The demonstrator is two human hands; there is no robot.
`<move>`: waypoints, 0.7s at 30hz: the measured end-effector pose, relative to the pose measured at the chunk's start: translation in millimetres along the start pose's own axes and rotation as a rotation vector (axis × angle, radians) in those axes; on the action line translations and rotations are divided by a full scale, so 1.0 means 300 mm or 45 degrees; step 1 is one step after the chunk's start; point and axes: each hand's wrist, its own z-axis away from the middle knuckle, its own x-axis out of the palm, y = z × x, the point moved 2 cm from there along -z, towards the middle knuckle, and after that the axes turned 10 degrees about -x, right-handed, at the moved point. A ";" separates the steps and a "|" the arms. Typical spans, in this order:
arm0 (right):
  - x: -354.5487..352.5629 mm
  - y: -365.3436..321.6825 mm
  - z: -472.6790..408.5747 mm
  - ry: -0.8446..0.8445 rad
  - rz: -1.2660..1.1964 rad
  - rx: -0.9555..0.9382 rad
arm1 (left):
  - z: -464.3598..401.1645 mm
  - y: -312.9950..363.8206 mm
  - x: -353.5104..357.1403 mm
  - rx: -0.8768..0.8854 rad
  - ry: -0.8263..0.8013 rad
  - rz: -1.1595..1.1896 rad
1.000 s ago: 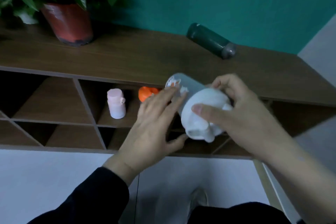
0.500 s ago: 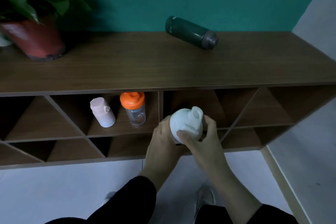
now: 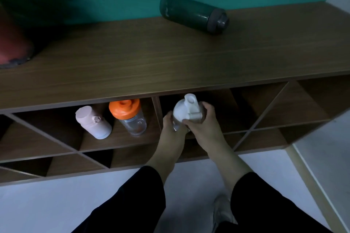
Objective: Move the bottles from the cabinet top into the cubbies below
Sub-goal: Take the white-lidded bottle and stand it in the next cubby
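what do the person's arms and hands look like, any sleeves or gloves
Both hands are bare: no gloves, and no rings or watch show. The left hand and right hand come out of dark, black-looking long sleeves, pushed up so the wrists and part of each forearm are uncovered. No markings show on the fabric.

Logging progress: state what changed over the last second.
Both hands, left hand and right hand, carried the white-lidded bottle down from in front of the cabinet into the cubby, grip unchanged. Green bottle, pink bottle, orange-lidded bottle stayed put.

Cabinet (image 3: 170, 58) matt wood-grain; dark green bottle (image 3: 189, 12) glossy plastic; orange-lid bottle (image 3: 132, 119) clear plastic.
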 end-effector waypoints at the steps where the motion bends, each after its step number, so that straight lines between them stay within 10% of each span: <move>1: 0.009 0.003 -0.014 0.006 -0.019 -0.001 | -0.014 0.002 -0.001 -0.015 0.015 0.011; 21: 0.063 0.098 -0.153 -0.054 0.069 -0.130 | -0.125 0.013 0.006 -0.118 -0.041 -0.059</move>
